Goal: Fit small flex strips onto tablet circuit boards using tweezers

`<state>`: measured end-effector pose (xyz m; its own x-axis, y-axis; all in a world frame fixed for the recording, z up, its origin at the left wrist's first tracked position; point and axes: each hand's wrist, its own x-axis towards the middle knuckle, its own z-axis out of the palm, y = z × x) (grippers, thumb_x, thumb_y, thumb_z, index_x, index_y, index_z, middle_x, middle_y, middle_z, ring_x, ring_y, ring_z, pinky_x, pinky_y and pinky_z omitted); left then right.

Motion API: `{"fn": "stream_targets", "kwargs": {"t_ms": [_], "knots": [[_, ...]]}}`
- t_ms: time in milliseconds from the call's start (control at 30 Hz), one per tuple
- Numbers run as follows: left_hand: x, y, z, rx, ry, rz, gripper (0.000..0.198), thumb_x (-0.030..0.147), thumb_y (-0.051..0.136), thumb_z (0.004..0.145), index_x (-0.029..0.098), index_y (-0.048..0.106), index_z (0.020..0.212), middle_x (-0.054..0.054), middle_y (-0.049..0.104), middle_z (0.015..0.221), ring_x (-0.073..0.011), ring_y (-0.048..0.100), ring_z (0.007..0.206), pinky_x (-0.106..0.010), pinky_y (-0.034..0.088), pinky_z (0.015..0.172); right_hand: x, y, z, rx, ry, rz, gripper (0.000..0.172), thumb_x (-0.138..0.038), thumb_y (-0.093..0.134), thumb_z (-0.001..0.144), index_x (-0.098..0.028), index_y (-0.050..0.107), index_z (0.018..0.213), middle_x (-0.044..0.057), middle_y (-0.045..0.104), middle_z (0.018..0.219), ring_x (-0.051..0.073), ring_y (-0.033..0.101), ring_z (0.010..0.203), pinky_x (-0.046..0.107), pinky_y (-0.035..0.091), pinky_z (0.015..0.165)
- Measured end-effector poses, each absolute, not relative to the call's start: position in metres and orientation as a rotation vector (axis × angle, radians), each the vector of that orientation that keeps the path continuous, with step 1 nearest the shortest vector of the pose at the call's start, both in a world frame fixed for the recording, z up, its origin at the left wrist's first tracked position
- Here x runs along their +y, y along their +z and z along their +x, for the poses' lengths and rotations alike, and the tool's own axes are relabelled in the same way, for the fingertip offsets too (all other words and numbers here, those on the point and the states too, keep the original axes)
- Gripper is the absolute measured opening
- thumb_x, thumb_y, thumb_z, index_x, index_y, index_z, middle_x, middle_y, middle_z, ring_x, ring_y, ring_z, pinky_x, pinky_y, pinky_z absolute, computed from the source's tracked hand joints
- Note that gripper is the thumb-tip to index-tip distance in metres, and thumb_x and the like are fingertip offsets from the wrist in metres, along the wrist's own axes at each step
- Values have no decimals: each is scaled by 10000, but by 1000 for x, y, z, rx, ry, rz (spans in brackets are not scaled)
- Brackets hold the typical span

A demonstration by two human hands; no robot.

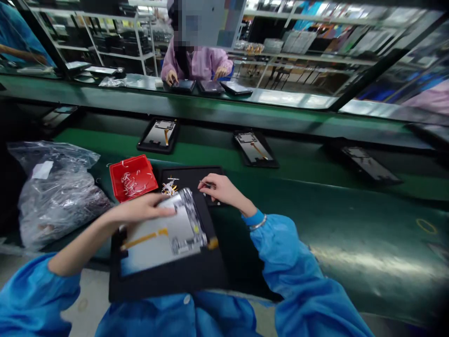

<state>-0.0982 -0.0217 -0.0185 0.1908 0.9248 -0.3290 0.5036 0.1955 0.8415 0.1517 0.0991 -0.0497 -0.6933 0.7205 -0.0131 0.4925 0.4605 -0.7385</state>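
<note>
An opened tablet [150,243], with silver backing, a circuit board along one side and orange flex cables, lies tilted on a black pad [168,281] close to my body. My left hand [149,208] is closed on its upper left edge, thumb across the silver face; the fingers are partly hidden and slightly blurred. To the right, my right hand [219,188] pinches what looks like thin tweezers [205,184] above a black tray [206,173]. Small white and yellow strips [170,187] are heaped at that tray's left end.
Beside the tray stands a red bin [135,175] with white scraps. A clear plastic bag [59,196] fills the left side. Beyond, opened tablets [159,135] [255,149] [368,164] lie along the green belt [206,140]. Across the line, a person in pink [196,61] handles tablets.
</note>
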Motion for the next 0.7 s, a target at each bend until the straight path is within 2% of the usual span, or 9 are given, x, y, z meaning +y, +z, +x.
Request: {"fn": "stream_targets", "kwargs": {"t_ms": [133,200,267,333,500,700], "knots": [[-43,-48,-58,1353,274,1747,390,572,706,773,188,654,814,8,616,658,-185,572,605,-261,417,575,105,-62,120,-2519,1058,-993,55,-115,717,801,-154,691,831,12,577,891,58,513,570,213,396,598],[-48,-59,-43,1337,255,1878,354,527,630,856,176,652,891,-36,634,796,-213,596,707,-300,460,657,104,-66,109,-2559,1041,-976,96,-121,745,782,-157,693,854,17,572,899,87,529,659,220,384,642],[-52,-65,-35,1325,275,1996,320,453,565,916,158,646,1012,-101,625,998,-257,608,894,-363,489,798,105,-71,102,-2584,1021,-981,138,-125,772,760,-156,689,866,24,564,904,114,530,724,234,375,677],[-55,-65,-34,1292,297,2091,286,382,537,942,159,632,1093,-122,599,1083,-265,591,984,-397,489,879,107,-77,99,-2596,1011,-996,157,-118,792,737,-147,679,842,26,553,889,128,520,748,246,367,694],[-54,-57,-47,1253,391,2203,189,300,521,963,178,634,1054,-87,589,1067,-205,598,948,-349,515,875,111,-82,105,-2566,1040,-1008,151,-97,785,736,-139,640,736,7,525,813,121,503,710,250,354,679],[-14,-52,-74,1504,638,2197,205,275,430,990,173,607,1004,-74,548,1027,-206,567,954,-410,499,910,107,-68,124,-2418,1193,-1007,151,-136,701,816,-158,569,745,-29,540,803,45,500,496,217,379,569]]}}
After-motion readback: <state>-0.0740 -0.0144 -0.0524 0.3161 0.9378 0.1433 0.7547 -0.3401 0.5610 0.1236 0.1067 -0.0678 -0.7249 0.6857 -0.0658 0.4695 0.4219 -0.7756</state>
